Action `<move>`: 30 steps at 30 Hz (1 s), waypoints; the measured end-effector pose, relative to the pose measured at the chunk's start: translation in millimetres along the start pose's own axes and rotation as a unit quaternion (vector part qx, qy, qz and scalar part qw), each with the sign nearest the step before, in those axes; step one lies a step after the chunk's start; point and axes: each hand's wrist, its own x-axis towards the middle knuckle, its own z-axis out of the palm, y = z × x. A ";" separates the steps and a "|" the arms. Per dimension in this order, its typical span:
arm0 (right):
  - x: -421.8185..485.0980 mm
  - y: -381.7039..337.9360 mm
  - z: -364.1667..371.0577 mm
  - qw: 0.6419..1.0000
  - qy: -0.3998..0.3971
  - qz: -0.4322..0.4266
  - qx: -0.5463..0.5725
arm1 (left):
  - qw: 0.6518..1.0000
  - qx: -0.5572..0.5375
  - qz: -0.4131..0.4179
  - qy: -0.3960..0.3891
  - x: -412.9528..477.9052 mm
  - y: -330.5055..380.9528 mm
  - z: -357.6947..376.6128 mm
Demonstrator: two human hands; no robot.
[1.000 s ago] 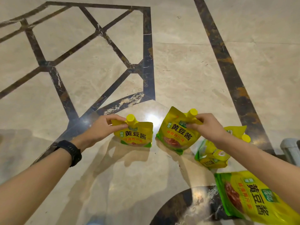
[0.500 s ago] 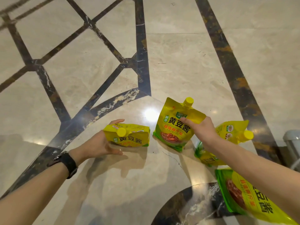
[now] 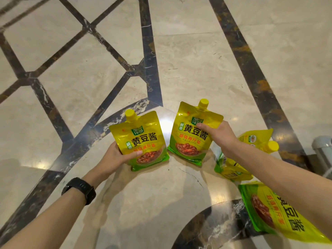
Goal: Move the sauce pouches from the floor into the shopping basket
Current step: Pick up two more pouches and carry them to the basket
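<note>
Two yellow-green sauce pouches with yellow spout caps are in my hands above the marble floor. My left hand [image 3: 115, 158] grips the lower left side of the left pouch [image 3: 139, 139], label facing me. The right pouch [image 3: 190, 135] is held at its upper right by my right hand [image 3: 218, 135]. A third pouch [image 3: 251, 141] lies on the floor behind my right forearm, partly hidden. Another pouch [image 3: 273, 212] lies flat at the lower right. No shopping basket shows in the head view.
Polished beige marble floor [image 3: 197, 60] with dark inlay strips spreads all around. A grey cylindrical object [image 3: 323, 151] stands at the right edge. A black watch [image 3: 80, 189] is on my left wrist.
My left hand has turned its pouch from lying on its side to upright with the label facing me. Both pouches have risen closer to the camera. My right hand kept its grip.
</note>
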 end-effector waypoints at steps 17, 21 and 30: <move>14.1 -24.7 -5.8 0.983 -0.113 -0.022 -0.142 | 0.983 0.009 -0.175 0.050 -20.3 -15.4 23.5; 17.8 -33.6 -1.6 0.967 -0.199 0.049 -0.148 | 0.986 0.014 -0.162 0.033 -22.5 -22.2 15.9; -4.4 31.7 23.6 0.987 0.027 0.153 0.040 | 0.986 0.003 -0.159 0.055 -23.4 -28.6 18.9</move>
